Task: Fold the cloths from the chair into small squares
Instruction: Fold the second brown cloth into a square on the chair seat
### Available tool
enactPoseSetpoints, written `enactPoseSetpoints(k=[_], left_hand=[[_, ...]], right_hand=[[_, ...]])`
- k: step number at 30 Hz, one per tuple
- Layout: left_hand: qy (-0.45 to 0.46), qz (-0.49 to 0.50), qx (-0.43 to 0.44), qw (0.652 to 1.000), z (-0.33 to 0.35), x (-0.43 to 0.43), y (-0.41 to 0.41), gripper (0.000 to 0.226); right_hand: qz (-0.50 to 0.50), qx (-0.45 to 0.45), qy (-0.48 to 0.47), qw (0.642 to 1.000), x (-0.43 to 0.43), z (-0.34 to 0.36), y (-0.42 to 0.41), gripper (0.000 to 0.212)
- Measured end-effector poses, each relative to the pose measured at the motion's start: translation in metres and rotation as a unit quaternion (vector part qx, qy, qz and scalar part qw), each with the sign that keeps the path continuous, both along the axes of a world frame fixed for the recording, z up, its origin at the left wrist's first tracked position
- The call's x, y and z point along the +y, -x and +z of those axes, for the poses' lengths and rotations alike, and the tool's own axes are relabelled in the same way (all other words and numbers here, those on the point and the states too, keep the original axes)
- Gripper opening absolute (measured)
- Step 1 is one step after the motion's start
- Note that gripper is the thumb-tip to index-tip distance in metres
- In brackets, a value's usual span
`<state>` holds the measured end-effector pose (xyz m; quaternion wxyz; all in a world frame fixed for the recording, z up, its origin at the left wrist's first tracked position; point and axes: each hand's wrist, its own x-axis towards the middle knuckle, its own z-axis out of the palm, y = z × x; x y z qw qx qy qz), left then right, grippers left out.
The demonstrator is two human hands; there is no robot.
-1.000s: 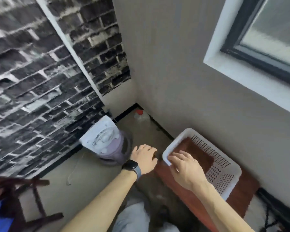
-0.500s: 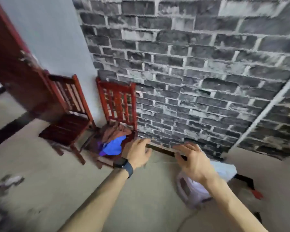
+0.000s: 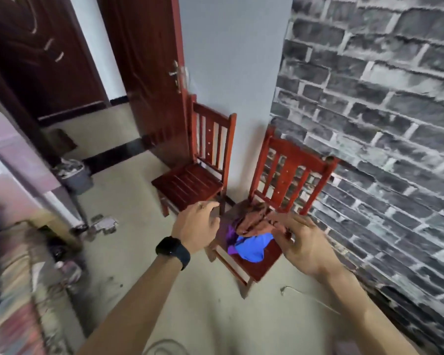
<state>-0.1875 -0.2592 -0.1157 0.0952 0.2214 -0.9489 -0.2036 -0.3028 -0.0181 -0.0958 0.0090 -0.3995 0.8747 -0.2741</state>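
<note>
A red wooden chair [image 3: 290, 172] stands against the brick wall. On its seat lies a heap of cloths: a brown cloth [image 3: 254, 221] on top, a bright blue cloth [image 3: 251, 248] below it and a purple cloth [image 3: 230, 235] at the left. My left hand [image 3: 196, 228], with a black watch on the wrist, hovers at the heap's left with fingers apart. My right hand [image 3: 301, 240] is held out over the heap's right side, fingers spread, holding nothing.
A second red chair [image 3: 190, 183] with a bare seat stands left of the first, beside a dark red door [image 3: 149, 73]. A grey bin [image 3: 75, 175] sits by the left wall. A thin cord [image 3: 305, 295] lies on the floor near the brick wall [image 3: 382, 124].
My view has swung left from the white basket and fan to the two chairs. Both hands now reach out over the cloth heap, closer to it than before.
</note>
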Motion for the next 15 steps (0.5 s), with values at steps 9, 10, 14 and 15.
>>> enactPoseSetpoints(k=[9, 10, 14, 15], left_hand=[[-0.041, 0.002, -0.084, 0.996, -0.082, -0.106, 0.092, 0.044], [-0.043, 0.000, -0.100, 0.994, -0.093, -0.117, 0.108, 0.044], [-0.072, -0.023, -0.186, 0.980, -0.129, -0.154, 0.158, 0.045], [-0.075, -0.031, -0.200, 0.976, -0.136, -0.163, 0.169, 0.046]], right_hand=[[0.010, -0.093, -0.035, 0.995, -0.114, -0.075, 0.099, 0.032], [0.000, -0.106, -0.047, 0.993, -0.125, -0.088, 0.113, 0.033], [-0.029, -0.194, -0.116, 0.974, -0.165, -0.133, 0.156, 0.029], [-0.036, -0.214, -0.127, 0.968, -0.176, -0.142, 0.164, 0.029]])
